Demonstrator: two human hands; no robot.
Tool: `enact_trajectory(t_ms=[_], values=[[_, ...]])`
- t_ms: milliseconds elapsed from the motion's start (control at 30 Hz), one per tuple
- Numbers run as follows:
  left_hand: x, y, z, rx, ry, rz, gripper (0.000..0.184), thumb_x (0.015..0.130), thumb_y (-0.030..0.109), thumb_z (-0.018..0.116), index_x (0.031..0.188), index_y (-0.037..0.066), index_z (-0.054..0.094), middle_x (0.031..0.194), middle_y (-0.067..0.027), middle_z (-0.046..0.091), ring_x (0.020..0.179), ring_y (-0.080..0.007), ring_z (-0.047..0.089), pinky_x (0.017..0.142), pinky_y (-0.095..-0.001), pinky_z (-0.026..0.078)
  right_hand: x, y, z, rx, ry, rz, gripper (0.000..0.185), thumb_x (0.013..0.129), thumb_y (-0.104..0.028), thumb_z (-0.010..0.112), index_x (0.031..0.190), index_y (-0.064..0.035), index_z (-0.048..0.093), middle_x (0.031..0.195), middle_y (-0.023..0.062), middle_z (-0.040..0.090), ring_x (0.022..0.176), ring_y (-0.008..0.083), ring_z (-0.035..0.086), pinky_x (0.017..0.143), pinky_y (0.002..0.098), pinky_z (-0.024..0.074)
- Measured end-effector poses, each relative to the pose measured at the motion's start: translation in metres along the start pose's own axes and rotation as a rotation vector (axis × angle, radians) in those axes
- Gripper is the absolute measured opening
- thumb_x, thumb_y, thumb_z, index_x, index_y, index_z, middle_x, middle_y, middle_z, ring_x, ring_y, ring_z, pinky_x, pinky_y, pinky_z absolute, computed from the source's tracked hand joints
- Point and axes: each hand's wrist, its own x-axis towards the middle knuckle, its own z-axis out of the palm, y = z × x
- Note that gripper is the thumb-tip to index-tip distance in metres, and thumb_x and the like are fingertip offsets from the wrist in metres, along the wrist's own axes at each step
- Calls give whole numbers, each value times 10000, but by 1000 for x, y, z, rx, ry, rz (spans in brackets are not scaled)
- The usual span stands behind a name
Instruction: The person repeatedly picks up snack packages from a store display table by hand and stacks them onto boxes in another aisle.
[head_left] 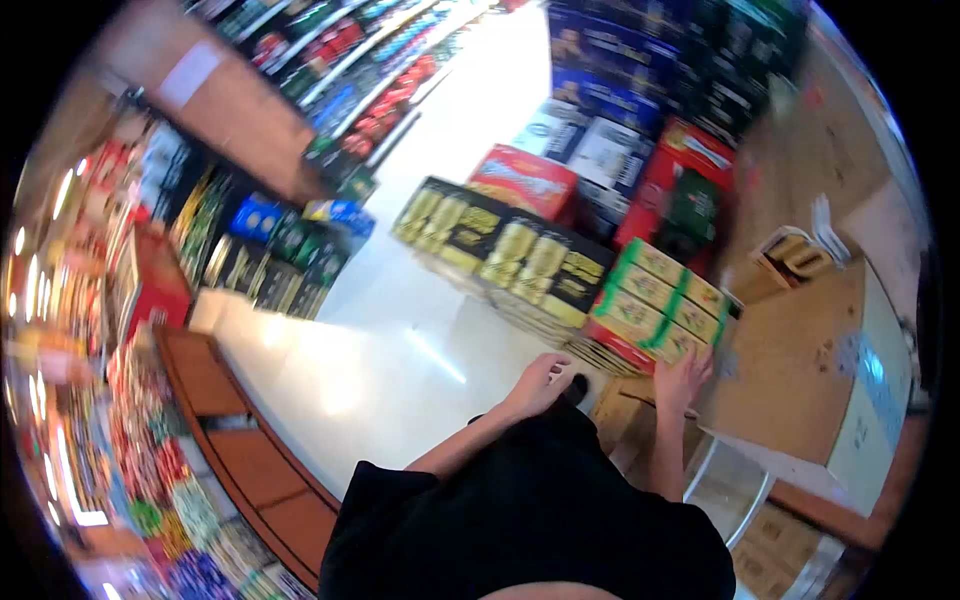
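Observation:
My right hand point(685, 378) lies with its fingers spread on the near edge of a yellow-and-green pack of small boxes point(650, 291). Green bands divide the pack into several yellow panels, and it rests on top of a stack. In front of my body hangs my left hand point(541, 385), apart from the cartons, its fingers loosely bent and holding nothing that I can see. Black-and-gold drink cartons point(512, 250) stand in a row just beyond it.
A red carton point(522, 182) and blue-and-white cartons point(603, 160) sit behind the black-and-gold row. On my right is a wooden counter or cabinet point(785, 345) with a cut-out sign. Brown low drawers point(255, 462) curve along my left, beside goods-filled shelves. Pale shiny floor point(400, 350) lies between.

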Motion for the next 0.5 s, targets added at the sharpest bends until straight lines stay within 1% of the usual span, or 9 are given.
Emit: enact_trajectory(t_ms=[100, 133, 167, 200, 233, 300, 367, 433, 500], values=[[-53, -43, -42, -80, 146, -167, 358, 901, 226, 614, 1182, 13, 550, 1110, -155, 603, 986, -240, 618, 796, -351, 521, -15, -60, 8, 129, -25, -193, 693, 718, -220, 766, 1291, -1, 444, 1376, 265, 373, 1283, 428, 323, 1061, 519, 288], [-72, -53, -55, -97, 199, -160, 366, 902, 234, 613, 1181, 6, 547, 1117, -150, 606, 972, -232, 623, 778, -350, 526, -27, -89, 5, 192, -63, -256, 686, 719, -209, 765, 1287, 3, 444, 1370, 267, 378, 1282, 428, 324, 1061, 521, 286], [-92, -63, -66, -132, 248, -177, 360, 897, 229, 617, 1167, -1, 556, 1108, -154, 607, 968, -238, 622, 794, -353, 521, -39, -116, 4, 256, -104, -315, 680, 720, -199, 764, 1284, 6, 444, 1365, 268, 383, 1281, 429, 325, 1062, 522, 283], [-115, -65, -80, -170, 295, -192, 354, 892, 225, 621, 1152, -9, 565, 1099, -157, 609, 964, -243, 622, 811, -355, 516, -53, -146, 10, 243, -146, -415, 619, 721, -200, 744, 1239, 6, 473, 1350, 276, 388, 1257, 441, 343, 1052, 532, 289], [-138, -71, -93, -206, 341, -208, 348, 887, 220, 624, 1138, -17, 574, 1090, -160, 611, 960, -249, 622, 828, -358, 511, -72, -175, 16, 335, -201, -499, 606, 721, -190, 738, 1234, 5, 479, 1332, 272, 404, 1252, 433, 353, 1055, 520, 291], [-183, -94, -115, -230, 432, -187, 338, 899, 222, 615, 1133, -19, 573, 1077, -150, 616, 948, -236, 626, 825, -352, 511, -117, -235, 29, 511, -326, -676, 580, 722, -169, 726, 1223, 4, 491, 1297, 264, 436, 1242, 417, 371, 1060, 498, 296], [-227, -124, -132, -246, 527, -162, 330, 904, 219, 612, 1130, -18, 573, 1071, -147, 619, 947, -230, 627, 826, -349, 510, -172, -294, 35, 633, -601, -872, 545, 725, -165, 712, 1205, -7, 508, 1228, 226, 498, 1195, 396, 425, 1048, 454, 326], [-276, -150, -151, -271, 658, -201, 300, 908, 192, 608, 1121, -16, 572, 1042, -138, 635, 933, -221, 628, 821, -344, 510, -245, -341, 63, 656, -732, -1101, 524, 740, -217, 713, 1180, -19, 507, 1232, 208, 508, 1181, 382, 452, 1011, 448, 359], [-325, -163, -172, -328, 818, -265, 282, 908, 170, 605, 1117, -15, 571, 1030, -134, 641, 925, -220, 629, 816, -341, 511, -318, -384, 39, 695, -860, -1301, 395, 776, -173, 657, 1124, -20, 548, 1132, 202, 574, 1083, 365, 525, 945, 445, 410]])
